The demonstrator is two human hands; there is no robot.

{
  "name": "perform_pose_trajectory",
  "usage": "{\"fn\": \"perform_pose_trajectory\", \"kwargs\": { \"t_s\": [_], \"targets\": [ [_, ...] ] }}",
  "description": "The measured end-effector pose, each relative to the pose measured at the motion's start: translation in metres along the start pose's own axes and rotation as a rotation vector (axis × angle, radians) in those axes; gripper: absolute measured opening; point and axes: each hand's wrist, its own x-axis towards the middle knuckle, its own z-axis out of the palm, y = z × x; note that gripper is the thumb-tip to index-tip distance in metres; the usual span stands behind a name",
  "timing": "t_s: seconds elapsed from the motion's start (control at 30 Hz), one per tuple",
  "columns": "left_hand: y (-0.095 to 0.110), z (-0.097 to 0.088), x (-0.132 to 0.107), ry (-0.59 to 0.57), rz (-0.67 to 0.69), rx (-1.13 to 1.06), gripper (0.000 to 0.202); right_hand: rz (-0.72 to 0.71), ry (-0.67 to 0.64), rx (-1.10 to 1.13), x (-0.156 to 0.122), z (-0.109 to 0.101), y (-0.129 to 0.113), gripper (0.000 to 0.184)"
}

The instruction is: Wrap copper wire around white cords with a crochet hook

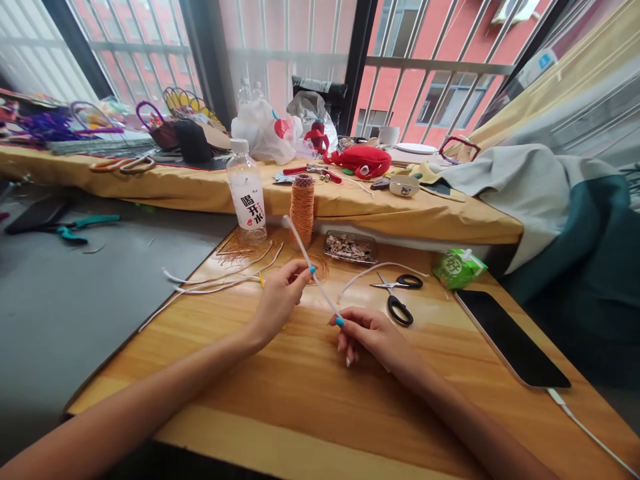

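Observation:
A thin white cord (324,295) runs slantwise between my two hands above the wooden table. My left hand (284,293) pinches it near its middle, and its upper end (295,232) sticks up past my fingers in front of the spool of orange thread (302,210). Lower down, my right hand (367,333) grips the other end between thumb and fingertips. Several more white cords (215,283) lie to the left of my left hand. Beyond my right hand rest black-handled scissors (400,310), spread apart, and another curved white cord (383,265).
A water bottle (247,197) stands behind the cords. A clear box of small parts (351,247) sits beside the spool. On the right are a green packet (459,268) and a phone (510,337) with a charging cable. Teal-handled pliers (83,227) lie at left.

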Motion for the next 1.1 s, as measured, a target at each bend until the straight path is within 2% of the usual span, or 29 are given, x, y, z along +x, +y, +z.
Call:
{"fn": "perform_pose_trajectory", "kwargs": {
  "t_s": [0.13, 0.2, 0.33, 0.53, 0.7, 0.77, 0.83, 0.9, 1.1],
  "targets": [
    [-0.005, 0.004, -0.004, -0.166, 0.061, 0.034, 0.029, 0.037, 0.002, 0.065, 0.001, -0.001, -0.001, 0.034],
    [-0.006, 0.006, -0.008, -0.200, 0.078, 0.059, 0.028, 0.058, -0.009, 0.057, 0.000, 0.000, -0.002, 0.033],
    [-0.008, 0.006, -0.010, -0.180, 0.135, 0.139, 0.028, 0.097, -0.041, 0.050, -0.002, 0.001, -0.004, 0.032],
    [-0.016, 0.001, -0.008, -0.155, 0.491, 0.448, 0.028, 0.084, -0.081, 0.135, -0.003, -0.005, -0.005, 0.029],
    [-0.023, -0.004, -0.008, -0.183, 0.666, 0.649, 0.033, 0.187, -0.072, 0.269, -0.002, -0.011, -0.013, 0.053],
    [-0.024, -0.004, -0.008, -0.192, 0.702, 0.693, 0.034, 0.183, -0.080, 0.246, -0.002, -0.012, -0.013, 0.046],
    [-0.023, -0.004, -0.007, -0.191, 0.703, 0.716, 0.035, 0.159, -0.093, 0.192, -0.002, -0.012, -0.011, 0.035],
    [-0.020, -0.003, -0.007, -0.197, 0.650, 0.711, 0.033, 0.136, -0.116, 0.168, -0.002, -0.012, -0.007, 0.032],
    [-0.005, 0.000, -0.004, -0.226, 0.256, 0.518, 0.031, 0.104, -0.089, 0.142, 0.003, -0.013, -0.001, 0.038]
  ]
}}
